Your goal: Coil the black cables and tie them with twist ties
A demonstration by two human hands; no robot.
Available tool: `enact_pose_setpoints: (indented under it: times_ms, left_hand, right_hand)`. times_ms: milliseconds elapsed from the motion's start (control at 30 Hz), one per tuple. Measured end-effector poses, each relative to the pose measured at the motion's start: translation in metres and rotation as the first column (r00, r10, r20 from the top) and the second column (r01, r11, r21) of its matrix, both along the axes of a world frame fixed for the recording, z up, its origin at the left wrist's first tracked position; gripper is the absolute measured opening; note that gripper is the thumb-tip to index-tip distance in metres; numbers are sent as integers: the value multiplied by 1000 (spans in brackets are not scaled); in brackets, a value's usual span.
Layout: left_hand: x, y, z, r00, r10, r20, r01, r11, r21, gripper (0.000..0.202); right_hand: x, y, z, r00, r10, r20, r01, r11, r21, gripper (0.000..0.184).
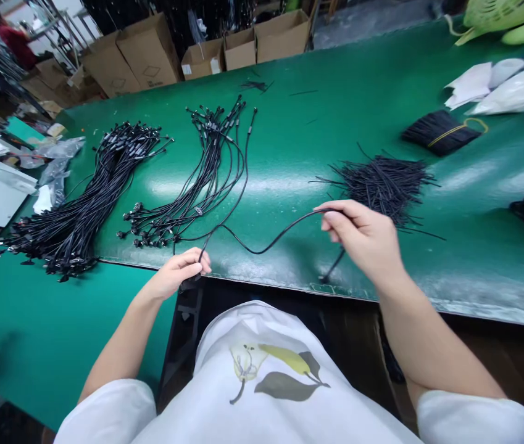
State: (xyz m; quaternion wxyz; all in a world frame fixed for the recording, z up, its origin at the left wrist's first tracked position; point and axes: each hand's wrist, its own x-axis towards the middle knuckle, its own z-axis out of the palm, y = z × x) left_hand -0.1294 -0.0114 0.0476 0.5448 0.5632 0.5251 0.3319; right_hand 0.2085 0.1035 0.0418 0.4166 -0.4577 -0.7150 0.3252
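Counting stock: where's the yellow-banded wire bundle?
In the head view, the yellow-banded wire bundle lies at right on the green bench, beyond the loose wire pile.

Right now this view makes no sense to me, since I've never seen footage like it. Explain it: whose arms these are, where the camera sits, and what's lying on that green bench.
This is no machine: it is one person working with two bare hands, filmed by a single camera worn on their head. The camera looks down past their white printed shirt, so the arms come up from the bottom of the view. The left hand and the right hand both hold one thin black cable, which dips between them. On the green bench lie long bundles of black cables with connectors, a loose pile of short black wires, and a bundle tied with a yellow band. Cardboard boxes stand beyond the bench.
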Motion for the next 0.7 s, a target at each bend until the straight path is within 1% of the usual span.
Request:
enact_pose_setpoints:
  times_ms: [33, 67, 100, 133, 167, 200, 233, 267, 333, 400, 433, 467, 500, 533, 600, 667, 700]
  left_hand:
    - [1, -1, 0, 996, 11, 83, -10, 1000, -13, 24]
    - [5, -1, 0, 989, 21, 147, -18, 1000, -21, 23]
    - [10, 0, 0, 983, 20, 180, -17, 1000, -19, 22]
    - [17, 1, 0, 984, 3, 175, -3, 1000, -2, 19]
    - [25, 3, -1, 992, -17, 127, 13, 999, 33, 17]
    - [33, 6, -1, 999, -32, 39, 29, 996, 87, 19]
    - [40, 8, -2, 997, -32, -71, 43, 986, 161, 24]
    - [47, 10, -4, 982, -22, -186, 68, 967, 246, 29]
    - [58, 12, -9, 927, 4, -374, 156, 905, 396, 34]
    - [65, 11, -14, 881, -15, -472, 266, 842, 470, 38]
    - [68, 10, -16, 864, -43, -501, 311, 828, 466, 39]
    - [70, 8, -16, 851, -74, -520, 340, 832, 438, 40]
    - [71, 7, -16, 846, -97, -525, 345, 849, 399, 38]
    - [72, 6, -15, 851, -112, -513, 329, 875, 355, 37]
    - [72, 4, -9, 889, -115, -443, 253, 929, 268, 34]
    - [70, 4, -2, 935, -107, -339, 176, 968, 179, 35]
    - [68, 4, 1, 952, -126, -279, 163, 980, 114, 35]
  right_hand:
    - [3, -2, 4, 996, 13, 87, -22, 994, 108, 20]
    - [3, -5, 7, 982, 54, 183, -91, 976, 199, 19]
    - [1, -10, 8, 953, 115, 281, -190, 948, 256, 20]
    - [-2, -16, 8, 912, 184, 367, -297, 913, 278, 21]
    - [-7, -23, 8, 865, 249, 436, -392, 877, 277, 24]
    - [-13, -30, 7, 821, 299, 487, -465, 844, 266, 26]
    - [-20, -36, 7, 789, 326, 521, -510, 820, 259, 29]
    - [-26, -41, 6, 767, 340, 543, -538, 803, 256, 31]
    - [-35, -48, 7, 753, 331, 569, -553, 788, 273, 33]
    - [-42, -49, 10, 764, 294, 575, -532, 791, 302, 33]
    - [-44, -49, 12, 771, 281, 571, -522, 793, 314, 33]
    - [-45, -49, 13, 778, 276, 564, -514, 796, 319, 33]
    - [-46, -48, 15, 784, 279, 555, -508, 801, 315, 33]
    - [-47, -47, 16, 788, 289, 543, -505, 808, 303, 34]
    - [-48, -43, 18, 794, 321, 516, -499, 829, 253, 34]
    - [-47, -33, 18, 796, 351, 492, -495, 846, 196, 32]
    - [-45, -26, 17, 794, 364, 487, -498, 849, 178, 30]
